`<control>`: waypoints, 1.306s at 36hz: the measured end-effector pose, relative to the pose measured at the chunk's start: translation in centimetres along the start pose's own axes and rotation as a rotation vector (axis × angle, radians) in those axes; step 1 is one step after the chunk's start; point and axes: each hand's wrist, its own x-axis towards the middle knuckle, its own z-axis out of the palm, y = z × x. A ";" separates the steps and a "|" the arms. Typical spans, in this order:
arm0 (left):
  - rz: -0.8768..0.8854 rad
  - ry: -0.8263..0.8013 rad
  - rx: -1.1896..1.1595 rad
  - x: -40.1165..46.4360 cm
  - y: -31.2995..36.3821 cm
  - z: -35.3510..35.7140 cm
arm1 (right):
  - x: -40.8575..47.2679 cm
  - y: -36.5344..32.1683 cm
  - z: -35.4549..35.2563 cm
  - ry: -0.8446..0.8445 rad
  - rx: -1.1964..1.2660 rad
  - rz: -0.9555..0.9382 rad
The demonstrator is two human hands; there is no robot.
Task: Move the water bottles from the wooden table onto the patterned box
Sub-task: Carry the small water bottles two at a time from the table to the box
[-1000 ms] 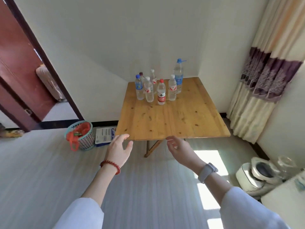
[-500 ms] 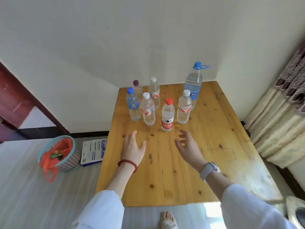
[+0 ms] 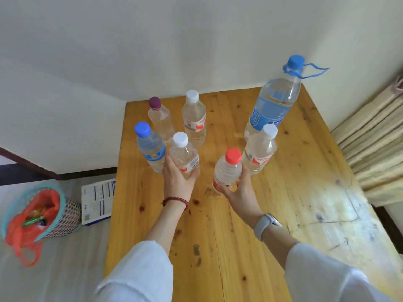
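In the head view, seven water bottles are standing upright in a cluster toward the far left corner of the wooden table (image 3: 250, 214). The left hand (image 3: 177, 179) is wrapping its fingers around the lower body of the white-capped bottle (image 3: 184, 155) at the near side of the cluster, just beside the small blue-capped bottle (image 3: 150, 149). The right hand (image 3: 238, 190) is curling around the red-capped bottle (image 3: 227, 171), thumb on the near side, fingers reaching behind it. Whether either bottle is already leaving the wood is not clear. The tall bottle (image 3: 272, 105) with the blue cap and strap is standing nearer the far right edge, with another white-capped one touching its front.

The step in hand looks like the first pickup, both hands taking one bottle each. The patterned box is not showing here, so the next move is calling for lifting both straight up, clear of the neighbours, then turning to find the box.
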 end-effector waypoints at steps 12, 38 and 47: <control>0.031 -0.141 -0.089 1.9 -1.6 -1.6 | -1.1 -0.7 0.0 0.035 0.024 0.101; 0.294 -0.901 -0.005 -26.4 3.6 -4.8 | -37.3 -1.7 -6.8 0.482 -0.053 0.616; 0.585 -1.292 0.037 -46.3 8.4 -3.3 | -58.8 1.0 -9.4 0.896 0.009 0.840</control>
